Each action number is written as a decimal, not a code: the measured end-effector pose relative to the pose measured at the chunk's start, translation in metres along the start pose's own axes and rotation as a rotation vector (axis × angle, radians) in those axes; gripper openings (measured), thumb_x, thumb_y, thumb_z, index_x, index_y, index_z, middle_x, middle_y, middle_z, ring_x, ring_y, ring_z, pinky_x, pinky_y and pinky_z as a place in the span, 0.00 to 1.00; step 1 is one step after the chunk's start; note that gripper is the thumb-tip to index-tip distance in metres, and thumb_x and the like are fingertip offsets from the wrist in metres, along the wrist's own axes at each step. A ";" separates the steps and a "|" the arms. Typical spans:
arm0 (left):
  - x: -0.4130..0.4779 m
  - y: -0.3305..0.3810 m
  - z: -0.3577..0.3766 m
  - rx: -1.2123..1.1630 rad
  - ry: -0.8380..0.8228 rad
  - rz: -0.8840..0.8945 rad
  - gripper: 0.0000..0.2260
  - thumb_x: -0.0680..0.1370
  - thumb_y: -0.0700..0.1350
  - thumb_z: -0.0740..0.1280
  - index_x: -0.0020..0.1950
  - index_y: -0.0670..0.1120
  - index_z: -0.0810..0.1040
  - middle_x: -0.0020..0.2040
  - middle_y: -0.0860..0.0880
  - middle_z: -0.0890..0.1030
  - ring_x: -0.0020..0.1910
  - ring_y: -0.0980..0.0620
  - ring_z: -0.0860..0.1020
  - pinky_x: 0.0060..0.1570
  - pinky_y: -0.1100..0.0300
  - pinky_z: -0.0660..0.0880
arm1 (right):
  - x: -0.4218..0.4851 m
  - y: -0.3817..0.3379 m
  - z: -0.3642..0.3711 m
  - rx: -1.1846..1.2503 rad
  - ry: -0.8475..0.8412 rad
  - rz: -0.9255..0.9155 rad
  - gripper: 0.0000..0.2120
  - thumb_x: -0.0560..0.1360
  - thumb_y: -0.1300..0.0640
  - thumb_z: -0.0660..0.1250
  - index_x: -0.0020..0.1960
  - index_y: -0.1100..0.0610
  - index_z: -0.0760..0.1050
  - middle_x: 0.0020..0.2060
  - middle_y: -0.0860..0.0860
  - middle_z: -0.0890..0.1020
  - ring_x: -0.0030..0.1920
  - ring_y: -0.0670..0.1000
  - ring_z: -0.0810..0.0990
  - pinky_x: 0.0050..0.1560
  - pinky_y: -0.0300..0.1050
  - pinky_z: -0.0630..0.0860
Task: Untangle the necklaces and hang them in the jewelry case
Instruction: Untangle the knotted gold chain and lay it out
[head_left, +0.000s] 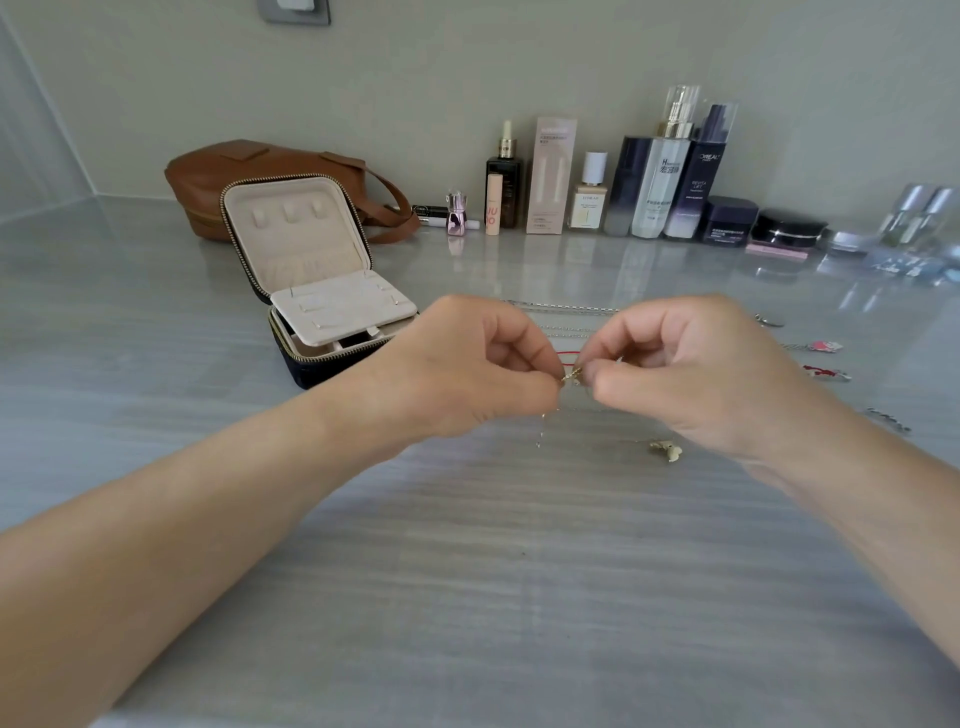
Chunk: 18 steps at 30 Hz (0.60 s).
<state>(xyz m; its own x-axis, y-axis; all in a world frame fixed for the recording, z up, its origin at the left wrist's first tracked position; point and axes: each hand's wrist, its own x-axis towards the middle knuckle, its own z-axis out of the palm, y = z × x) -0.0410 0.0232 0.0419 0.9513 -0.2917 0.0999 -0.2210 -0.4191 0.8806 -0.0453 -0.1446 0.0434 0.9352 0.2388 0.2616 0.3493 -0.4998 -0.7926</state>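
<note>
My left hand and my right hand meet above the middle of the table, both pinching the small clasp of a thin gold necklace. A short length of its chain dangles below the fingers, and its pale pendant lies on the table under my right hand. The jewelry case stands open to the left, its cream lid upright with three hooks and a flap folded down over the base. Silver chains and a red cord lie on the table behind my hands, partly hidden.
A brown leather bag sits behind the case. Several cosmetic bottles and jars line the back wall. Red-and-white charms and another chain lie on the table to the right.
</note>
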 end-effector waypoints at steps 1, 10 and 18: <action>0.000 0.001 -0.001 -0.005 0.006 -0.001 0.07 0.68 0.38 0.71 0.33 0.50 0.79 0.25 0.55 0.76 0.26 0.58 0.70 0.28 0.64 0.65 | 0.000 0.000 0.000 0.006 -0.006 0.006 0.01 0.63 0.59 0.69 0.33 0.55 0.80 0.29 0.57 0.81 0.30 0.52 0.73 0.34 0.48 0.70; 0.002 0.002 -0.004 -0.014 0.018 -0.028 0.08 0.69 0.39 0.70 0.32 0.50 0.78 0.26 0.54 0.78 0.24 0.62 0.72 0.23 0.70 0.65 | 0.000 -0.001 -0.002 0.011 -0.003 -0.025 0.04 0.67 0.59 0.69 0.34 0.53 0.80 0.30 0.53 0.82 0.30 0.48 0.74 0.34 0.40 0.70; 0.000 0.002 -0.005 -0.047 -0.060 -0.076 0.08 0.68 0.37 0.71 0.37 0.50 0.79 0.31 0.53 0.81 0.27 0.61 0.74 0.27 0.67 0.67 | -0.001 -0.002 -0.004 0.066 0.035 -0.044 0.04 0.64 0.57 0.69 0.33 0.50 0.82 0.29 0.48 0.82 0.31 0.44 0.76 0.35 0.38 0.73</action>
<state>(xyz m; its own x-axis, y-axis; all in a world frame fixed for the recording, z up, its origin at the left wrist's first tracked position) -0.0402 0.0269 0.0464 0.9502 -0.3116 0.0053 -0.1368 -0.4017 0.9055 -0.0466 -0.1465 0.0470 0.9210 0.2291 0.3150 0.3863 -0.4329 -0.8145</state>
